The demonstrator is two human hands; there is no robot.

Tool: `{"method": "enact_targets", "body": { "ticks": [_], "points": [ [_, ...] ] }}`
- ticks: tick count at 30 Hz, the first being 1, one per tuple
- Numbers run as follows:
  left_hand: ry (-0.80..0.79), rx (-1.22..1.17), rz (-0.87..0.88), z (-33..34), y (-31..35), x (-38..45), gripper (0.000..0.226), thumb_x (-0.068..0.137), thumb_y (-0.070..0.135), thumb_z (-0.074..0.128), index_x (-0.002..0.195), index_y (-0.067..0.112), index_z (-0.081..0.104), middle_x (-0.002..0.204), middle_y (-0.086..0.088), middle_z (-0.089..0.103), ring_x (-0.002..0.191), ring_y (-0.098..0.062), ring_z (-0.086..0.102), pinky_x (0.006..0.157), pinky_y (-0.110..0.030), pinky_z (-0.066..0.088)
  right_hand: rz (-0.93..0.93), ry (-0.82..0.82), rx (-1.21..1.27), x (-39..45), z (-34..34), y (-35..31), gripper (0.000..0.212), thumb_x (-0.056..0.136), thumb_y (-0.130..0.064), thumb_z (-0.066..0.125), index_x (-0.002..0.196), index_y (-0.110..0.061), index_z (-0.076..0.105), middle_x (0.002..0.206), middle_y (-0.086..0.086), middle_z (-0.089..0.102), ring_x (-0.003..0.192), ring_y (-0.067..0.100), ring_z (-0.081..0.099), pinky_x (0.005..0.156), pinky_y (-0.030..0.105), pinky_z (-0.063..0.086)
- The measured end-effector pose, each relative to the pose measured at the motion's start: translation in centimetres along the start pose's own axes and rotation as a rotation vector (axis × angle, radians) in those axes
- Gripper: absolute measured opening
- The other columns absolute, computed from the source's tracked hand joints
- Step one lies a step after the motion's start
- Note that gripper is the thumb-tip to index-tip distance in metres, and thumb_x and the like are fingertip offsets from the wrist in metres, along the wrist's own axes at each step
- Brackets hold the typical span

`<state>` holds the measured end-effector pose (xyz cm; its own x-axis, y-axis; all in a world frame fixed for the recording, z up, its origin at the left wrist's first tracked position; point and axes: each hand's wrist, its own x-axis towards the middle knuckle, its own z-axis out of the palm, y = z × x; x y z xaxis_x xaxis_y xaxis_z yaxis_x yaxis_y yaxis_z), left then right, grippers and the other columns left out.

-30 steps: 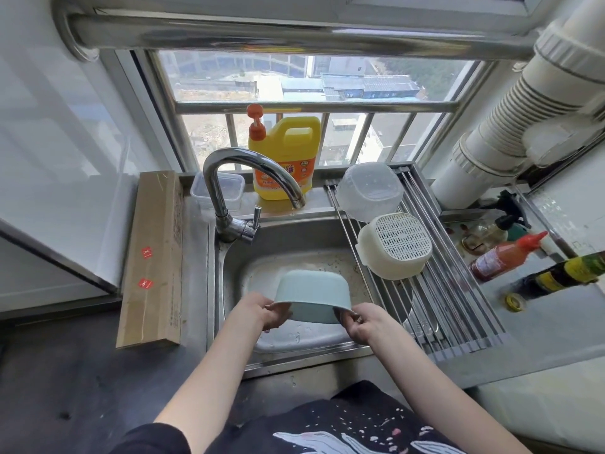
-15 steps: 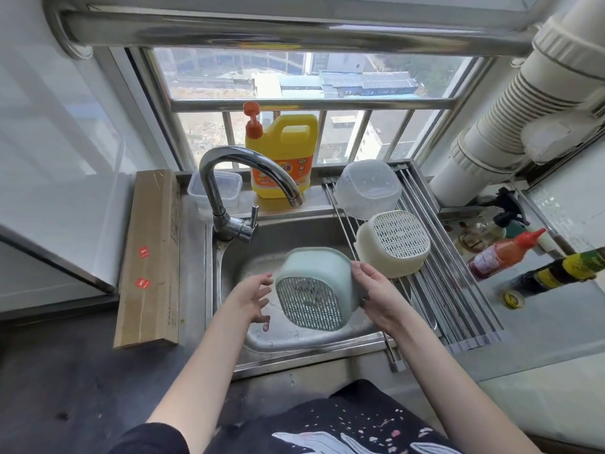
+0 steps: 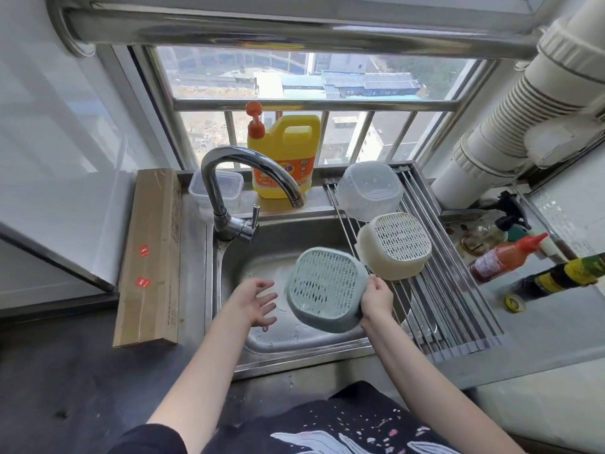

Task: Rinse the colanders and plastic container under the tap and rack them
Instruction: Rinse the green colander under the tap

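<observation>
The right hand [image 3: 376, 298] pinches the rim of the green colander [image 3: 324, 290], held upside down over the sink [image 3: 262, 342]; the left hand [image 3: 257, 303] hangs spread and empty just beside it. That one-handed wet grip could slip before reaching the rack [image 3: 458, 309]

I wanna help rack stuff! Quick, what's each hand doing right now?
Left hand: open, fingers spread over the sink, holding nothing.
Right hand: its grip holds the green colander by the rim.
</observation>
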<state>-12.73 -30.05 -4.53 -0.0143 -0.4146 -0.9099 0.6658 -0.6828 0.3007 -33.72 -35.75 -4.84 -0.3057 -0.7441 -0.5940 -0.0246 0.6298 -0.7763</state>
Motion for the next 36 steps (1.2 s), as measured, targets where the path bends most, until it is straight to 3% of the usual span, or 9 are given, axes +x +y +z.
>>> {"method": "enact_targets", "body": {
  "ticks": [5,7,12,15,18,24,28,33,36],
  "points": [
    [-0.202,0.206,-0.054,-0.2,0.1,-0.5,0.054,0.084,0.057,0.054,0.120,0.018,0.056,0.110,-0.005,0.064,0.094,-0.022,0.061,0.085,-0.044,0.047,0.035,-0.057,-0.098,0.0,0.1,0.9,0.032,0.098,-0.029,0.044,0.082,-0.009,0.062,0.085,0.012,0.067,0.078,0.022,0.060,0.068,0.035,0.048],
    [-0.244,0.325,-0.063,-0.1,-0.1,-0.8,0.061,0.076,0.054,0.066,0.124,0.019,0.056,0.098,-0.005,0.064,0.083,-0.021,0.061,0.075,-0.038,0.050,0.027,-0.087,-0.146,0.6,-0.2,0.9,0.031,0.095,-0.034,0.047,0.092,-0.007,0.062,0.089,0.009,0.068,0.083,0.022,0.063,0.071,0.037,0.049],
    [-0.310,0.504,-0.077,0.6,0.0,-1.0,0.076,0.071,0.044,0.074,0.130,0.003,0.048,0.121,-0.018,0.062,0.102,-0.034,0.065,0.089,-0.047,0.054,-0.091,-0.351,-0.079,-1.1,-2.2,-1.9,0.046,0.094,-0.054,0.043,0.114,-0.013,0.047,0.111,0.007,0.061,0.096,0.018,0.062,0.078,0.036,0.051],
    [-0.322,0.728,-0.078,2.1,-0.1,-1.3,0.093,0.062,0.056,0.077,0.129,-0.002,0.048,0.116,-0.018,0.066,0.102,-0.029,0.067,0.090,-0.043,0.053,-0.192,-0.503,-0.200,-1.1,-5.3,-2.2,0.072,0.073,-0.054,0.066,0.127,-0.013,0.045,0.118,0.008,0.059,0.106,0.022,0.064,0.090,0.042,0.053],
    [-0.320,1.022,-0.033,5.0,-1.5,-2.2,0.090,0.067,0.070,0.065,0.126,0.003,0.052,0.097,-0.007,0.071,0.094,-0.020,0.071,0.092,-0.035,0.050,-0.288,-0.468,-0.289,-0.2,-9.4,-1.8,0.049,0.076,-0.043,0.071,0.121,-0.029,0.057,0.123,0.007,0.059,0.106,0.022,0.064,0.086,0.043,0.056],
    [-0.173,1.037,0.328,12.6,-7.6,-1.7,0.074,0.074,0.073,0.052,0.100,0.004,0.062,0.087,-0.011,0.070,0.078,-0.020,0.070,0.063,-0.026,0.052,-0.379,-0.203,-0.187,1.8,-15.5,-1.7,0.040,0.094,-0.016,0.056,0.132,-0.026,0.046,0.116,0.004,0.060,0.103,0.018,0.062,0.076,0.031,0.052],
    [-0.161,1.166,0.374,15.9,-9.8,-1.1,0.067,0.073,0.076,0.048,0.075,0.010,0.056,0.071,-0.009,0.065,0.071,-0.023,0.070,0.064,-0.032,0.054,-0.332,-0.155,-0.208,4.4,-18.0,-1.2,0.031,0.097,-0.013,0.050,0.124,-0.028,0.052,0.120,0.007,0.062,0.100,0.015,0.063,0.076,0.031,0.053],
    [0.152,1.680,0.600,17.5,-10.7,0.0,0.084,0.078,0.083,0.024,0.088,0.010,0.064,0.083,-0.004,0.063,0.077,-0.023,0.061,0.059,-0.028,0.042,-0.394,-0.238,-0.562,6.3,-18.7,-1.3,0.046,0.095,-0.030,0.052,0.137,-0.042,0.036,0.139,-0.003,0.049,0.124,0.018,0.051,0.098,0.047,0.047],
    [0.240,1.809,0.604,18.1,-10.9,0.8,0.086,0.081,0.081,0.014,0.091,0.013,0.066,0.083,-0.002,0.063,0.080,-0.023,0.062,0.057,-0.027,0.038,-0.516,-0.191,-0.876,6.6,-18.0,-2.4,0.058,0.095,-0.033,0.051,0.147,-0.031,0.027,0.157,0.000,0.022,0.144,0.021,0.023,0.114,0.050,0.025]
  ]
}}
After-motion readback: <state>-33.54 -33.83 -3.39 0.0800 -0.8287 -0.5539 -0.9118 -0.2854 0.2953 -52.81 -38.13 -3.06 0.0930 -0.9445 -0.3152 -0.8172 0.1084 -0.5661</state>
